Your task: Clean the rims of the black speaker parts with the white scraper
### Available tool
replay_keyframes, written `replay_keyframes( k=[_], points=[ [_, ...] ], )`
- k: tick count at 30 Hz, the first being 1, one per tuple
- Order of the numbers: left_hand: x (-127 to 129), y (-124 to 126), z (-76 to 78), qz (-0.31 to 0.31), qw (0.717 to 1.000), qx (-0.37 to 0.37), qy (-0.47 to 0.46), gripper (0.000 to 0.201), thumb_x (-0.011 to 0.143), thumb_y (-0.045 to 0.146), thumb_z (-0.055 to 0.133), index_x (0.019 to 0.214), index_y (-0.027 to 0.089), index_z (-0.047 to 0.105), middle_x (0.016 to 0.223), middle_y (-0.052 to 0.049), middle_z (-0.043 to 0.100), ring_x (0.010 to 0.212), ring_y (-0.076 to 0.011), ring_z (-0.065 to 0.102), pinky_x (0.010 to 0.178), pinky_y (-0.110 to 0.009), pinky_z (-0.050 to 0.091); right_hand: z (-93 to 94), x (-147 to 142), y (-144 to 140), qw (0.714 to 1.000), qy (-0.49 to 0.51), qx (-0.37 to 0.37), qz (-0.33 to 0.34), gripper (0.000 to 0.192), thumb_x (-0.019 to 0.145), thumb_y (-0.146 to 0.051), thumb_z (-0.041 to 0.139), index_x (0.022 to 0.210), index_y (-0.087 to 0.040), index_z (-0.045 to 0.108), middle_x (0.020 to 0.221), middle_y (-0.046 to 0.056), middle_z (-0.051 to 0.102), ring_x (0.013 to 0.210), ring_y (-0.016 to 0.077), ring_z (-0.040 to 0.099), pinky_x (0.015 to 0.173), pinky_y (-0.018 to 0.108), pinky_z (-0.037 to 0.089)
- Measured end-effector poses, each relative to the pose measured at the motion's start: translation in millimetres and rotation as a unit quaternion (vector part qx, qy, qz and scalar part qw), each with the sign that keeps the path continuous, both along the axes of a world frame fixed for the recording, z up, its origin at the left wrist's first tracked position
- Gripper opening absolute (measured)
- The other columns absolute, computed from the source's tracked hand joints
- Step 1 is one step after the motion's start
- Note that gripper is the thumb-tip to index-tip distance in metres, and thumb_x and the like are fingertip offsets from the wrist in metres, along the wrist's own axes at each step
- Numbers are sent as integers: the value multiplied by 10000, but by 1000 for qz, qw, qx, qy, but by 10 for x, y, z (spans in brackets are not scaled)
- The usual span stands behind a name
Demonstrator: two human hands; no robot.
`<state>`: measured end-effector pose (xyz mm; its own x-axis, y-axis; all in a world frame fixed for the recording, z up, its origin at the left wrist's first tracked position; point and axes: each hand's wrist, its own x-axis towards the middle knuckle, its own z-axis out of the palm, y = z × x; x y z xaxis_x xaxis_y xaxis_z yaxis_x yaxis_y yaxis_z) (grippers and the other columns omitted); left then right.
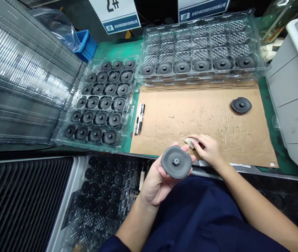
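Observation:
Resting in my left hand (155, 185) is a dark grey, rounded plastic disc (171, 169) with a small raised hub at its centre, hub side up. The fingers curl around its edge from below. My right hand (208, 150) pinches a small cream-coloured pad (190, 142), just beyond the disc's upper right edge and low over the cardboard. Whether the pad touches the disc or the cardboard, I cannot tell. Another dark disc (241, 105) lies alone on the right of the cardboard sheet (203, 122).
At left, a clear tray (124, 140) holds rows of discs. Behind the cardboard, stacked clear trays (198, 75) carry discs in the front row. Pens (139, 119) lie on the cardboard's left. A grey bin (290, 94) stands right, a blue basket (87, 45) back left. More filled trays (104, 189) sit below.

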<state>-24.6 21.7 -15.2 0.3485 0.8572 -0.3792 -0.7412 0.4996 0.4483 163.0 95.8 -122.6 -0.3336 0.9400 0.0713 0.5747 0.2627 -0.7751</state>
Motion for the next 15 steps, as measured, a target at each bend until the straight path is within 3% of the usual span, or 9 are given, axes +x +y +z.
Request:
replay_keyframes(
  k=[3,7,10,12,15],
  points=[
    [26,-18,23,11,1000,2,15,614,673,350,764,1233,236,538,1408,-116,436,1165,-332,531,913,-364,499,245,-12,11,999,28,-23,-16,274,904,-307,428,1022,-192,647,926,52,698,757,174,625,688,305,473],
    [76,-44,36,64,995,1,80,662,616,344,808,1221,254,554,1344,-89,509,1150,-308,546,943,-373,482,960,-111,-191,996,88,11,-33,256,906,-274,458,1121,-234,591,1042,43,659,798,164,607,673,292,468],
    [119,-58,30,122,985,37,119,575,657,307,786,1192,295,576,1264,-33,569,1132,-257,561,964,-349,469,1383,-243,-411,978,117,147,94,289,858,-161,529,1142,-192,575,967,59,670,811,174,582,737,331,452],
    [150,-67,33,149,978,63,130,568,645,296,794,1174,310,586,1227,-10,585,1136,-248,559,965,-330,467,1493,-318,-485,967,113,173,148,281,854,-111,513,1129,-134,568,918,77,669,764,167,559,696,326,445],
    [202,-82,60,163,975,66,133,586,622,325,803,1169,316,589,1207,-2,591,1133,-240,558,955,-307,469,1504,-374,-467,969,87,148,179,234,863,-103,489,1078,-122,580,897,77,651,748,161,532,665,317,437]
  ],
)
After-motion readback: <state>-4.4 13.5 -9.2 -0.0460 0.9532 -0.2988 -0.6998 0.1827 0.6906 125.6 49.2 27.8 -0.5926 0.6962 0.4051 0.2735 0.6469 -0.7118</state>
